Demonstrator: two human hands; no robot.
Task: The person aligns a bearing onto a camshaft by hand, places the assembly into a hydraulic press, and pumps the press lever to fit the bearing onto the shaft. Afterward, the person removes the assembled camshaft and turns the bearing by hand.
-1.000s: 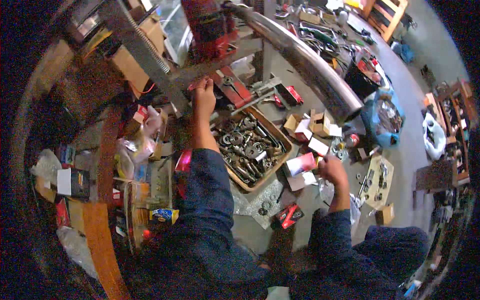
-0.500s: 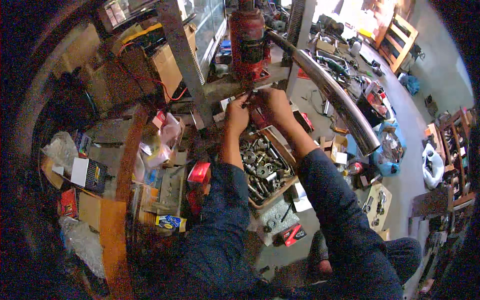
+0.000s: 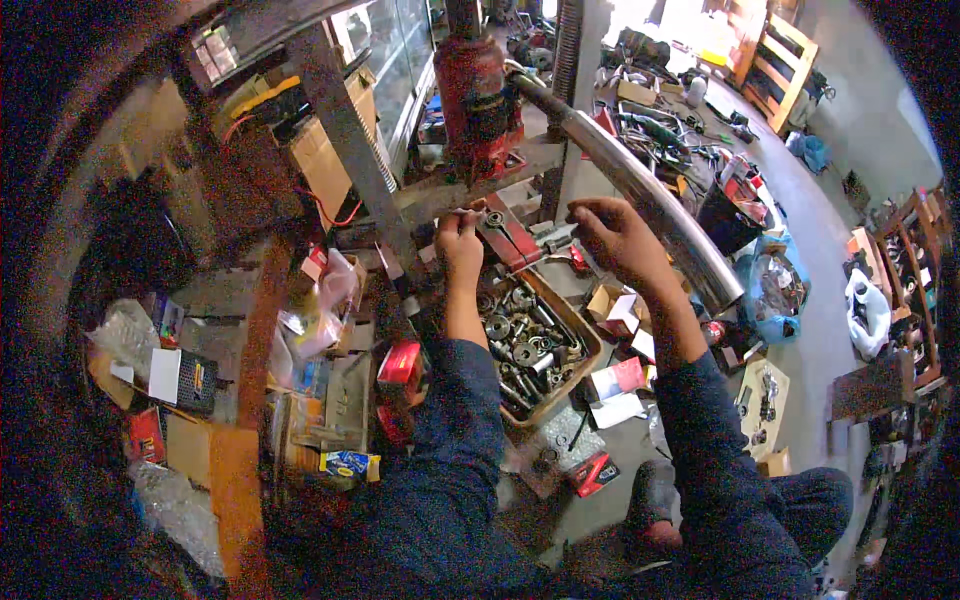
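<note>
My left hand (image 3: 458,238) is raised just left of a red plate (image 3: 510,240) on the steel press frame (image 3: 373,170), its fingers pinched on something I cannot make out. A ring-shaped metal part (image 3: 494,218) lies on the plate. My right hand (image 3: 610,225) is right of the plate, beside the long steel pipe (image 3: 660,208), fingers curled; what they hold, if anything, is hidden. A red hydraulic jack (image 3: 472,105) stands in the frame above both hands. Below them sits a rusty tray (image 3: 590,362) heaped with metal rings and shafts.
Opened small cartons (image 3: 615,312), a blue bag (image 3: 775,290) and a cardboard sheet (image 3: 758,410) with parts lie to the right. Boxes (image 3: 180,385) and plastic wrap (image 3: 125,335) crowd the left. A wooden pallet (image 3: 775,70) leans on the far wall. The pipe slants across the right side.
A second ago my right hand was low by the cartons; it rose to meet my left hand at the plate, then moved apart to the right. The view has also tilted upward.
</note>
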